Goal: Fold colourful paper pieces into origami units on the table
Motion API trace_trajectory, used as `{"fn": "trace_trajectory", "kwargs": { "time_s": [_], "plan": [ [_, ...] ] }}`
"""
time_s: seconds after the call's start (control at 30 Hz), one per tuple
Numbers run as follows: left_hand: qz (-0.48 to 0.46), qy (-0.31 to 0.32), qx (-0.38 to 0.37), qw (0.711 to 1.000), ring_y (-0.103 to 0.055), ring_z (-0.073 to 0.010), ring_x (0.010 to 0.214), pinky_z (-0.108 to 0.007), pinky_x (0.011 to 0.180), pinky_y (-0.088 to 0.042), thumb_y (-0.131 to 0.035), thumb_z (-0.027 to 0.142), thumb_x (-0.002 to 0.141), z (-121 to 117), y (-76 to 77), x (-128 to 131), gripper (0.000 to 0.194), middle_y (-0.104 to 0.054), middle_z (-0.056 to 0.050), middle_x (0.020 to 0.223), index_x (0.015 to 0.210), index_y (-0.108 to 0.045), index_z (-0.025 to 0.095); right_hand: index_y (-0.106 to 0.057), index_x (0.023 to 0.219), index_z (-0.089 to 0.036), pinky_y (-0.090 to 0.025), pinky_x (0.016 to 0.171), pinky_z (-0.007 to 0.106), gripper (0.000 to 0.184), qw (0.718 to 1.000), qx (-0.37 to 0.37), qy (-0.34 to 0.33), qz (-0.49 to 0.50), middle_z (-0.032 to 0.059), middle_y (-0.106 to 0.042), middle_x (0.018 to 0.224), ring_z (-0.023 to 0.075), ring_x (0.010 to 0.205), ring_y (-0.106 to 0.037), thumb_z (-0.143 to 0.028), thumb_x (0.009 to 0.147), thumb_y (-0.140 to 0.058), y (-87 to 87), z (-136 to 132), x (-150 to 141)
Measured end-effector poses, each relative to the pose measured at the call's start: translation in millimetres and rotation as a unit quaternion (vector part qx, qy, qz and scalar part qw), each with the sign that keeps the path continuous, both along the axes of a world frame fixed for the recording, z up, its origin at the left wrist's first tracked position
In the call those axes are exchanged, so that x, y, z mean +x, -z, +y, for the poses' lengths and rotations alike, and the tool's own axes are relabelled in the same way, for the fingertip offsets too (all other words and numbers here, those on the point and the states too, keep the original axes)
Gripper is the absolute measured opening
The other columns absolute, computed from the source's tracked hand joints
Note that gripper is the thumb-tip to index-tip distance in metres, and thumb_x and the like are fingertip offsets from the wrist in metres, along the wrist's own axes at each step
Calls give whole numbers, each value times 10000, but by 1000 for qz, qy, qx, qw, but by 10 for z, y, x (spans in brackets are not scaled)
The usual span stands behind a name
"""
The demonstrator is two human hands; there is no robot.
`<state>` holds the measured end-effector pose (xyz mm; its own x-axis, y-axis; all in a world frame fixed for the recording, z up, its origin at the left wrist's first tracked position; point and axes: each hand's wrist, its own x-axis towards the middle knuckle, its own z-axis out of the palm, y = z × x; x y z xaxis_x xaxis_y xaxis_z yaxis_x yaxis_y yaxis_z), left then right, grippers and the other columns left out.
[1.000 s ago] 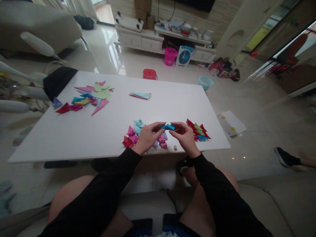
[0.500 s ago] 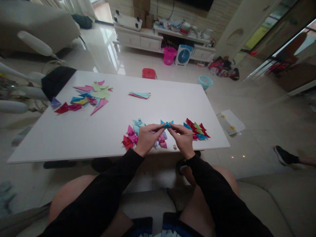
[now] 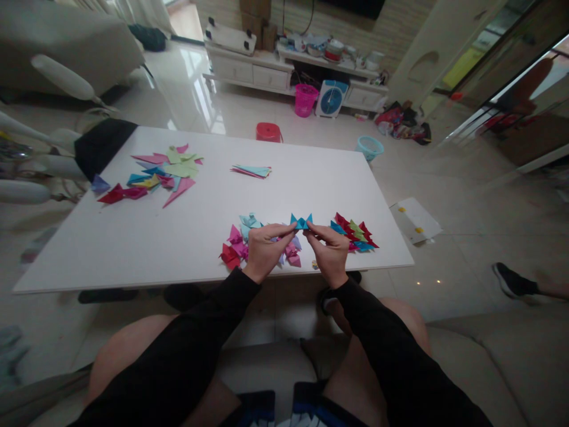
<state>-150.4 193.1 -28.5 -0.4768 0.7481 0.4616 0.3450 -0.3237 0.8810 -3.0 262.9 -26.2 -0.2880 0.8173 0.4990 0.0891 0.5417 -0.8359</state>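
I view a blue folded paper (image 3: 301, 224) held over the table (image 3: 186, 237), outer points flanking a middle peak.

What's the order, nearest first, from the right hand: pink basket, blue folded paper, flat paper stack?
1. Blue folded paper: pinched by the right hand and left hand.
2. Flat paper stack: leftward, farther back on the white table.
3. Pink basket: beyond the table.
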Motion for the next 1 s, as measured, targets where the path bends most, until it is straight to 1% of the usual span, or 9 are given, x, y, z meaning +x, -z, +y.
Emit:
{"fn": "trace_trajectory", "kwargs": {
  "time_s": [0.2, 0.33, 0.5, 0.57, 0.63, 0.7, 0.77, 0.9, 1.0],
  "plan": [
    [11, -2, 7, 1000, -744, -147, 720, -254, 674, -594, -757, 203, 873, -1, -16, 0, 134, -810, -55, 856, 979, -840, 207, -836, 1027, -277, -619, 703, 338, 187, 1000, 22, 9, -14, 39, -814, 958, 196, 819, -748, -228, 878, -735, -19, -10, 0],
    [48, 8, 15, 999, -746, -149, 718, -249, 667, -600, -757, 212, 878, -3, -39, -41, 128, -809, -52, 849, 975, -839, 207, -823, 1028, -274, -603, 673, 317, 193, 999, 35, 7, -8, 43, -793, 975, 183, 826, -733, -209, 878, -721, -22, -12, -2],
    [148, 29, 41, 988, -750, -139, 741, -225, 691, -602, -742, 184, 894, -7, -23, -231, 149, -812, -60, 896, 1010, -834, 201, -746, 1169, -278, -579, 678, 309, 277, 1000, 5, 13, 8, 60, -702, 1145, 171, 871, -718, -240, 903, -678, -78, 33, 40],
    [215, 48, 53, 974, -751, -140, 753, -220, 694, -598, -712, 184, 917, -7, -5, -329, 164, -810, -64, 909, 1029, -830, 206, -716, 1213, -284, -574, 732, 323, 308, 1000, 2, 6, -5, 64, -677, 1191, 191, 966, -707, -260, 909, -674, -110, 72, 71],
    [292, 78, 60, 951, -750, -143, 765, -218, 685, -588, -685, 183, 934, -6, 9, -415, 183, -806, -69, 918, 1045, -827, 217, -707, 1225, -283, -564, 786, 337, 316, 998, 2, -18, -55, 66, -680, 1208, 210, 1055, -679, -281, 909, -683, -129, 114, 98],
    [351, 102, 65, 928, -744, -144, 770, -214, 671, -574, -659, 171, 945, -3, 17, -476, 206, -801, -70, 926, 1057, -823, 227, -718, 1199, -272, -551, 812, 346, 292, 992, -5, -52, -114, 64, -706, 1184, 220, 1086, -658, -294, 909, -692, -126, 148, 113],
    [378, 109, 69, 917, -740, -142, 772, -212, 662, -565, -633, 157, 956, 1, 23, -511, 224, -798, -71, 930, 1056, -820, 231, -741, 1130, -256, -536, 823, 354, 225, 985, -9, -84, -152, 57, -738, 1110, 220, 1056, -657, -290, 913, -691, -104, 169, 115],
    [384, 124, 58, 913, -742, -147, 783, -222, 671, -572, -606, 173, 975, 7, 35, -538, 232, -800, -81, 953, 1049, -819, 223, -760, 961, -230, -508, 854, 371, 88, 977, 11, -114, -178, 39, -755, 930, 211, 940, -656, -263, 906, -700, -61, 174, 102],
    [374, 138, 38, 916, -746, -155, 791, -231, 678, -579, -590, 212, 991, 5, 44, -541, 242, -801, -81, 961, 1044, -825, 240, -748, 914, -229, -501, 848, 365, 51, 976, 12, -111, -185, 32, -748, 903, 209, 920, -649, -255, 881, -720, -63, 167, 99]
  ]
}}
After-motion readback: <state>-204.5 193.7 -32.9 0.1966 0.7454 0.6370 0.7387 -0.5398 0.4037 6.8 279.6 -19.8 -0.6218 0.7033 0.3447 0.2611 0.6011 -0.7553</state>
